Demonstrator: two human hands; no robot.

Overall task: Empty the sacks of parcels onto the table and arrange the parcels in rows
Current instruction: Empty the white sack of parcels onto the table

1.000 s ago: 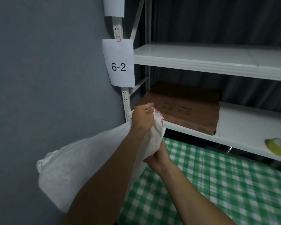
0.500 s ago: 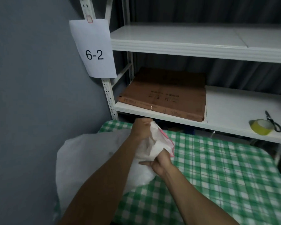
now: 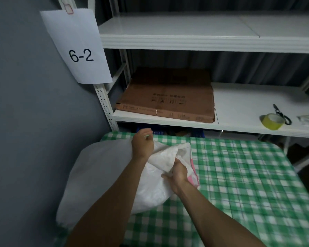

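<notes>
Sack (image 3: 103,175), white woven, lies on the desk (image 3: 239,184) at 8 o'clock, mouth toward centre. Left hand (image 3: 142,146) pinches the sack's top edge; right hand (image 3: 179,172) grips its bunched mouth. Desk has a green-white check cloth, grey wall at 9 o'clock. White metal shelving (image 3: 203,40) at 12 o'clock holds flattened cardboard (image 3: 168,97) with unreadable print, yellow tape roll (image 3: 272,121), scissors (image 3: 282,114). Paper label (image 3: 75,45) reads "6-2".

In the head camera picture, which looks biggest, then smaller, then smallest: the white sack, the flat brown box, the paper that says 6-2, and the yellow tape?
1. White sack, though it is nearest the camera.
2. Flat brown box.
3. 6-2 paper.
4. Yellow tape.
</notes>
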